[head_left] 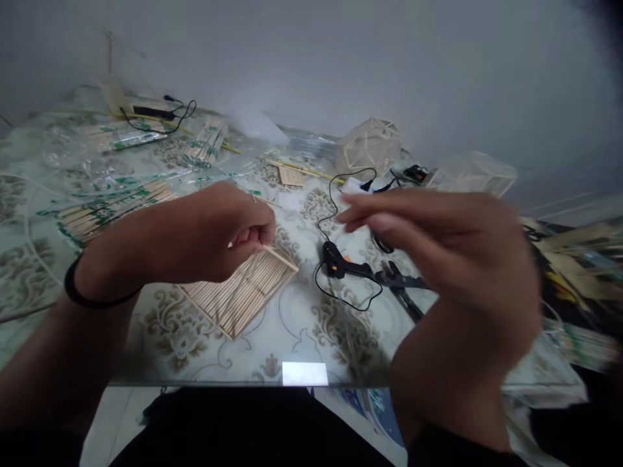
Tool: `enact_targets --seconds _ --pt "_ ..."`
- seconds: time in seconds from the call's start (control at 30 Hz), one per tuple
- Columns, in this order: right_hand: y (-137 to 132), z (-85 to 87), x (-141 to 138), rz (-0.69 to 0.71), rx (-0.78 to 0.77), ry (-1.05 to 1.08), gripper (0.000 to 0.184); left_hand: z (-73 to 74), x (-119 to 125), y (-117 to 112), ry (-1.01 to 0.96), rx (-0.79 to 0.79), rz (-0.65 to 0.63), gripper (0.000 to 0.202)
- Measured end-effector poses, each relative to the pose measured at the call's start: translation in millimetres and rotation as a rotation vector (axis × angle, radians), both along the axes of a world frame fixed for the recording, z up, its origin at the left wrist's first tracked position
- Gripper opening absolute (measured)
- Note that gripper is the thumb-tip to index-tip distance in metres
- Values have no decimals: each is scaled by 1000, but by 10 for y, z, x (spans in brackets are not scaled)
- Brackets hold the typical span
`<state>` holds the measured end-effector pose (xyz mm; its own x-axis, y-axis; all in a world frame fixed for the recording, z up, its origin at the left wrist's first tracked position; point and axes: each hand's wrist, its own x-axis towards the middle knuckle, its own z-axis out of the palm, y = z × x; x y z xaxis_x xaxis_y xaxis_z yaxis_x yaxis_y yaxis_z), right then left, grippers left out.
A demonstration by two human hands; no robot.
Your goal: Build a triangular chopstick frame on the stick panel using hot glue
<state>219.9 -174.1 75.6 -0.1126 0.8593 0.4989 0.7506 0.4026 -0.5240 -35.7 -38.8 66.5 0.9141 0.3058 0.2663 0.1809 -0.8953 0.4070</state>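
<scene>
My left hand (228, 227) is closed in a pinch on a thin wooden stick (282, 259), whose free end points right. Directly below lies a flat panel of wooden sticks (238, 295) laid side by side; the hand hides its far left part. My right hand (452, 253) is raised at the right, slightly smeared by motion. Its thumb and fingers are drawn together, and whatever may be between them cannot be made out. Between the hands, a black glue gun (335, 261) lies on the table. Dark pliers (400, 285) rest beside it, partly behind my right wrist.
Packs of wooden sticks (117, 207) lie at the left. A small stick panel (291, 176) is farther back. Two stick-frame shapes, one faceted (370, 146) and one paler (472, 174), stand near the wall. A black cable (335, 198) loops across the patterned table (272, 363).
</scene>
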Motion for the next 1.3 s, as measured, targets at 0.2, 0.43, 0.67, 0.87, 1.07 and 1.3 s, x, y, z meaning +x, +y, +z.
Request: enact_targets --seconds 0.2,0.43,0.67,0.87,1.07,1.3 --pt "-222 -486 647 -233 -178 -170 21 20 7 13 55 16 -83 11" --pt "-178 -1408 855 -332 -566 -275 50 -19 -30 -45 77 15 -25 17" --pt "-56 -1535 888 -356 -505 -220 41 -168 -129 -192 -17 -35 62 27" --pt "-26 -1292 916 -327 -315 -76 35 -324 -80 -467 -201 57 260 19" --pt "154 -727 792 -236 -213 -50 23 -446 34 -618 -294 107 409 15" --pt "489 -319 390 182 -298 55 40 -578 142 -677 -376 135 537 14"
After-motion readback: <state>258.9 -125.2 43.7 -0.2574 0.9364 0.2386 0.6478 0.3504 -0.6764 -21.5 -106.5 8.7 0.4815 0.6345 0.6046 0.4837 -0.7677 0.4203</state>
